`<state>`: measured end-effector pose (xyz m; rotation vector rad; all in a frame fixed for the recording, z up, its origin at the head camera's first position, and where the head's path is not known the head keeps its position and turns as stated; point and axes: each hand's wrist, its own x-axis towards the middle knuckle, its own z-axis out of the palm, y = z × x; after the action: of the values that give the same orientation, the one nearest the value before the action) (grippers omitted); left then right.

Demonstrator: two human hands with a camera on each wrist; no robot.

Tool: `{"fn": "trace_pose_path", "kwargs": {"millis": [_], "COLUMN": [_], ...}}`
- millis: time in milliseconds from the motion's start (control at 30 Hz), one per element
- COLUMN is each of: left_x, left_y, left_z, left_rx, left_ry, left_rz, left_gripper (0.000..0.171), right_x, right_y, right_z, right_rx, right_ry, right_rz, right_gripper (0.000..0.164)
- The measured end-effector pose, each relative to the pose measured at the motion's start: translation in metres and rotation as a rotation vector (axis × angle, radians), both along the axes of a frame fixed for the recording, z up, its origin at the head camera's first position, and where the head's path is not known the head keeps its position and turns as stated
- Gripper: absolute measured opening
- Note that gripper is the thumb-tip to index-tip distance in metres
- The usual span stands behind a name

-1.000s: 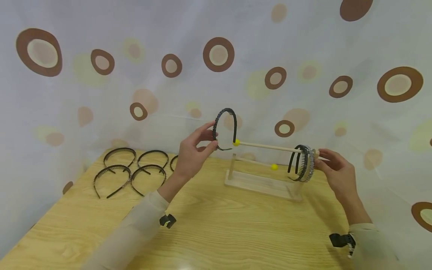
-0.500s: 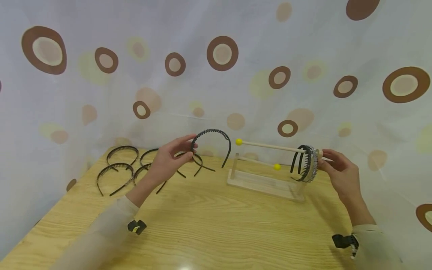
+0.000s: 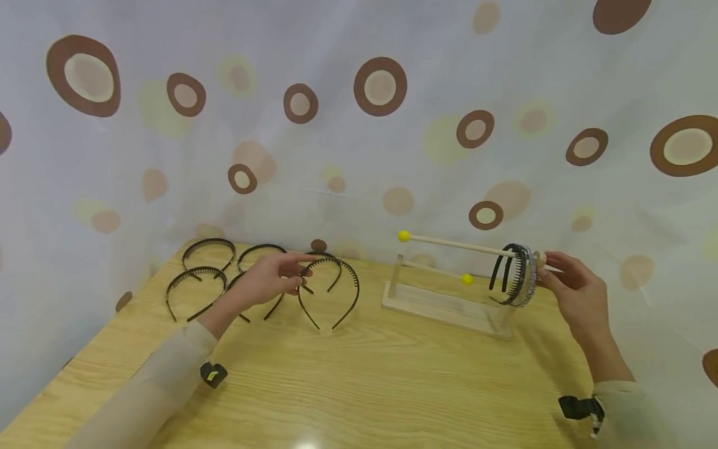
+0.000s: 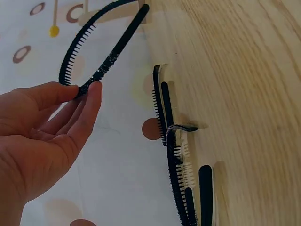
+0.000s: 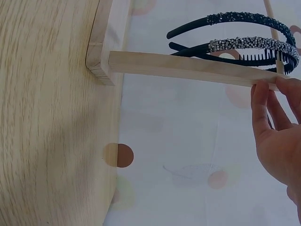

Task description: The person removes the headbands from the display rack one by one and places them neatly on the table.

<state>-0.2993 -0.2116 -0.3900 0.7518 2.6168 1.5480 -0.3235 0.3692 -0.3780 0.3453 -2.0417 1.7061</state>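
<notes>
My left hand point(image 3: 263, 284) pinches a black toothed headband point(image 3: 358, 288) between thumb and fingers, at its curved top. In the left wrist view this headband point(image 4: 67, 56) has glittery stones along its band, and its ends point away from the hand. At the right, my right hand point(image 3: 578, 302) grips the top of a wooden stand's upright post point(image 5: 188, 67). Hanging on the stand's upper rod point(image 3: 460, 244), close to that post, are a silver sparkly headband point(image 5: 256, 43) and a dark stone-studded headband point(image 5: 249, 18).
Several black headbands point(image 3: 196, 272) stand in two rows on the table at the left, partly behind my left hand. The stand's flat base point(image 3: 443, 312) rests on the wooden table point(image 3: 359, 386). Yellow balls point(image 3: 404, 236) cap its rods. A spotted curtain point(image 3: 336, 143) hangs behind.
My left hand has carried the headband leftward and down, from the upper rod's yellow tip to beside the other headbands. My right hand keeps its grip on the post.
</notes>
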Motion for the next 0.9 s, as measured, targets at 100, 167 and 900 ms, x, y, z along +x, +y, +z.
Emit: {"fn": "trace_pose_path", "kwargs": {"millis": [100,167,900], "left_x": [-0.004,-0.007,-0.027], "left_y": [-0.001,-0.001,-0.008], "left_z": [-0.002,-0.004,-0.021], "left_rx": [-0.021,-0.027,-0.179], "left_ry": [-0.02,-0.043,-0.293], "left_rz": [0.012,0.037,0.219], "left_gripper": [0.051,0.051,0.044], "right_x": [0.001,0.001,0.002], "right_y": [0.001,0.002,0.0], "right_z": [0.0,0.0,0.0], "right_rx": [-0.025,-0.045,-0.003], "right_ry": [0.013,0.025,0.027], "right_rz": [0.013,0.027,0.017], "right_gripper": [0.043,0.044,0.045]}}
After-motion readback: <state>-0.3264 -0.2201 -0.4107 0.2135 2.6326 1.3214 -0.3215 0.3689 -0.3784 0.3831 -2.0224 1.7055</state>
